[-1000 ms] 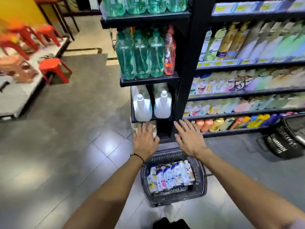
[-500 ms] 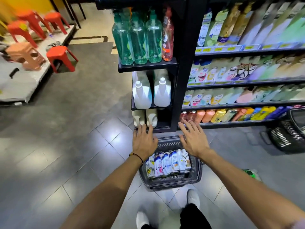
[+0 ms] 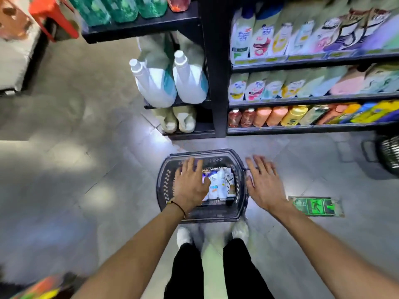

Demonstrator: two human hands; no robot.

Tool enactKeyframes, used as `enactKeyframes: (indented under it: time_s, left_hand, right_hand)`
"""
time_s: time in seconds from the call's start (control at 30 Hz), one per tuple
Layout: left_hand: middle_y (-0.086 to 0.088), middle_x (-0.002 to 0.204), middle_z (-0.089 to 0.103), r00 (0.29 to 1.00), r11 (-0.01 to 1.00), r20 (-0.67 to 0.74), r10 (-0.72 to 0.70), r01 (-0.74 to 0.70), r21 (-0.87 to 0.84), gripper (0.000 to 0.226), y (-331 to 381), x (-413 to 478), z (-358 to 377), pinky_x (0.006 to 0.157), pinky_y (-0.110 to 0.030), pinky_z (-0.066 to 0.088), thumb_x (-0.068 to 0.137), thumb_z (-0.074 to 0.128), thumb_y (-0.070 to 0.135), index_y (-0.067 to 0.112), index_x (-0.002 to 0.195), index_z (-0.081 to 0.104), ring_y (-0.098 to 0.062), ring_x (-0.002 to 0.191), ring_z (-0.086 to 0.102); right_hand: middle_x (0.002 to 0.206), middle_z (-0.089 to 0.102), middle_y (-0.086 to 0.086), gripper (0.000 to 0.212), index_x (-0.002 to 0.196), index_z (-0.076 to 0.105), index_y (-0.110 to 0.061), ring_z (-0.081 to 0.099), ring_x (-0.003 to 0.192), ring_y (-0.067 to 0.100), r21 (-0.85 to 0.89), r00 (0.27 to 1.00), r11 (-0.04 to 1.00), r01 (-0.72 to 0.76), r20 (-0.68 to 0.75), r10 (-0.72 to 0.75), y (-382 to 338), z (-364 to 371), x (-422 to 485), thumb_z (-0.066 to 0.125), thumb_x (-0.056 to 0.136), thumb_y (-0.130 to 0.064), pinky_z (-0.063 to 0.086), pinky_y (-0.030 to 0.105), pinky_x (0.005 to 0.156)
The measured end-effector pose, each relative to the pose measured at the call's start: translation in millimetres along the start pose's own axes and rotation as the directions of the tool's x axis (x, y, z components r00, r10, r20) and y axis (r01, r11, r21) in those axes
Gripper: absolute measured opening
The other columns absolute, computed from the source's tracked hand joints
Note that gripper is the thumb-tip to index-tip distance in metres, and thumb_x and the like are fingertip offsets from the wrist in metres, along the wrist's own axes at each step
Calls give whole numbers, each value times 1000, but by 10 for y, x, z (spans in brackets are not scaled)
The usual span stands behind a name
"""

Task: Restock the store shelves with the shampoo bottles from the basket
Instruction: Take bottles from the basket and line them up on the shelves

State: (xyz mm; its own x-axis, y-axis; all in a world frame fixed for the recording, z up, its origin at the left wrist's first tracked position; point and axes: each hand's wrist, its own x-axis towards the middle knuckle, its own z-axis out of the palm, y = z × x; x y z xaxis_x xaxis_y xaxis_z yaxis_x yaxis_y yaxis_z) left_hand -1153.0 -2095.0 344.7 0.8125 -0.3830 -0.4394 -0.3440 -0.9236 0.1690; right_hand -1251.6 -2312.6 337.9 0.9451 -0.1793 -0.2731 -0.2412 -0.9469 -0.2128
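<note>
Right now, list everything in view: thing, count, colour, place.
basket: one, dark grey, on the floor before the shelves
shampoo bottles: several, count unclear, mostly white, lying in the basket
shelf unit: one, black, ahead
white jugs: two, white, end shelf
pale jugs: two, beige, lowest end shelf
green bottles: at least three, green, top end shelf
shelved bottles: many, mixed colours, three rows at right
stool: one, red, top left
floor sign: one, green, floor right of the basket
second basket: one, dark, right edge
shoes: two, white, behind the basket
left hand: one, fingers straight, over the basket's bottles
right hand: one, fingers straight, beside the basket's right rim
</note>
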Motion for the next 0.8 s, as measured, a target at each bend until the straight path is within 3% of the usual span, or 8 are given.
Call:
enactKeyframes:
  time_s: [0.13,0.33,0.53,0.8]
  left_hand:
    - [-15,160,31,997,998,66,-44,47,-38,66,42,334,606,118,-53,27,96,53,44,20,153,32,-34,148,27]
    - [-14,145,43,993,991,99,-71,81,-105,57,-60,1084,1858,107,-47,39,96,54,38,19,148,42,-35,132,40]
    - [-14,130,48,979,924,116,-170,199,-327,49,-164,1732,3211,92,-47,49,95,61,30,12,139,48,-35,119,48]
    - [-20,129,51,947,823,144,-287,321,-469,47,-30,2255,4308,98,-41,36,99,58,28,2,135,45,-38,123,45]
  right_hand:
    - [154,46,20,68,150,46,-5,40,144,40,-5,999,1000,10,51,-10,308,626,273,24,95,-39,32,55,117]
    - [152,48,20,62,149,48,-5,41,143,41,72,1000,997,0,1,-1,642,1922,736,43,94,-34,31,58,117]
    - [160,36,15,64,154,39,-10,27,151,35,-21,1000,1000,-6,-26,5,770,3139,1001,45,94,-33,26,56,121]
    - [170,17,13,64,161,27,-14,19,155,35,30,991,998,-57,-120,61,976,3897,957,42,100,-26,21,56,123]
